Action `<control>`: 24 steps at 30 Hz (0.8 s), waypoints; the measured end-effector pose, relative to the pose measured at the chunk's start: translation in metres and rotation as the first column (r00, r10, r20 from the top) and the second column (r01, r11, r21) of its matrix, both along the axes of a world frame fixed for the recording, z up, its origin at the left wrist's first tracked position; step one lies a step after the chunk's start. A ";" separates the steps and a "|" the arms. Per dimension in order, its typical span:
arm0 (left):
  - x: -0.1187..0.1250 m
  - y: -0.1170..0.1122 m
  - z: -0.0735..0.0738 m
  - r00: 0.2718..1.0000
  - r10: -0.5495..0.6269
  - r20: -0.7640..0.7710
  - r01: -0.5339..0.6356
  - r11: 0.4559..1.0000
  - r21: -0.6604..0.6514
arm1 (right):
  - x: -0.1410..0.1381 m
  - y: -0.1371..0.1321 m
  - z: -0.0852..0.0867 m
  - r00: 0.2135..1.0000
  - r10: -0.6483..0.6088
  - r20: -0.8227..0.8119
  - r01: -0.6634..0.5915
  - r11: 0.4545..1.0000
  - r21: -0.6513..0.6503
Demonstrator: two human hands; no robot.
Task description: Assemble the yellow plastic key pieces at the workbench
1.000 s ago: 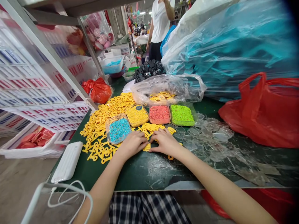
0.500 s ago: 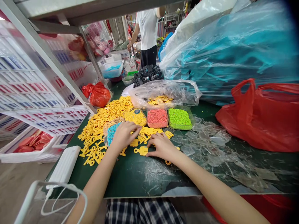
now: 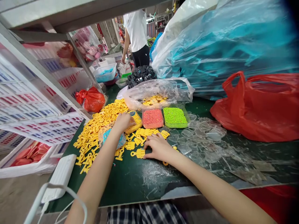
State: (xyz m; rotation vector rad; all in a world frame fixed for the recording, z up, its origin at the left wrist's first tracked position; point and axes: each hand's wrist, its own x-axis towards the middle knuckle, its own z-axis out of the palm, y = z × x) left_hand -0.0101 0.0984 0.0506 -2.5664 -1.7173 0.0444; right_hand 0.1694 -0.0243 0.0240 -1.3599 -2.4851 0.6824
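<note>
My left hand (image 3: pixel 122 121) reaches forward onto the tray of yellow beads (image 3: pixel 136 119), fingers curled down into it, with my forearm crossing over the tray of blue beads (image 3: pixel 105 135). My right hand (image 3: pixel 158 146) rests on the green table (image 3: pixel 140 177), fingertips pressing a yellow plastic figure piece (image 3: pixel 139 153). A large heap of the same yellow pieces (image 3: pixel 98 124) spreads to the left. Trays of red beads (image 3: pixel 153 118) and green beads (image 3: pixel 174 117) sit just beyond my right hand.
Clear plastic lids (image 3: pixel 205 137) litter the table to the right. A red bag (image 3: pixel 259 105), a big blue plastic sack (image 3: pixel 221 46), a clear bag with yellow pieces (image 3: pixel 156 91), a white rack (image 3: pixel 30 93) and a standing person (image 3: pixel 137 34) surround the area.
My left hand left the yellow piece, passed over the blue beads and reached the yellow bead tray. My right hand stayed on the piece. The view shifted right.
</note>
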 end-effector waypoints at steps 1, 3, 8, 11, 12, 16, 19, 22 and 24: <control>0.000 -0.002 0.001 1.000 -0.005 0.005 0.005 1.000 0.007 | 0.000 0.000 0.001 1.000 0.002 -0.002 -0.002 1.000 -0.003; -0.002 -0.007 0.004 1.000 -0.010 0.018 0.010 1.000 0.029 | 0.001 0.000 0.001 1.000 0.001 -0.003 -0.001 1.000 -0.006; -0.005 -0.033 0.009 0.970 -0.066 0.233 0.021 0.981 0.191 | 0.001 0.000 0.000 1.000 -0.003 -0.019 0.003 1.000 0.012; -0.001 -0.064 0.008 0.907 -0.182 0.380 0.065 0.951 0.301 | 0.001 0.000 -0.003 1.000 0.007 -0.023 -0.006 0.999 0.043; 0.001 -0.076 0.007 0.876 -0.228 0.425 0.089 0.943 0.322 | 0.001 0.000 -0.005 1.000 0.012 -0.022 -0.010 0.998 0.058; 0.011 -0.124 -0.010 0.734 -0.358 0.577 0.212 0.928 0.306 | 0.001 0.000 -0.011 0.999 0.028 -0.018 -0.025 0.992 0.126; 0.008 -0.144 -0.028 0.670 -0.331 0.665 0.245 0.943 0.224 | 0.001 0.000 -0.011 0.999 0.041 0.035 -0.046 0.989 0.142; -0.003 -0.149 -0.042 0.658 -0.197 0.727 0.162 0.980 0.118 | 0.002 0.000 -0.009 0.997 0.060 0.042 -0.066 0.984 0.163; -0.009 -0.149 -0.046 0.648 -0.117 0.752 0.102 0.993 0.066 | 0.003 0.000 -0.007 0.997 0.073 0.027 -0.076 0.980 0.186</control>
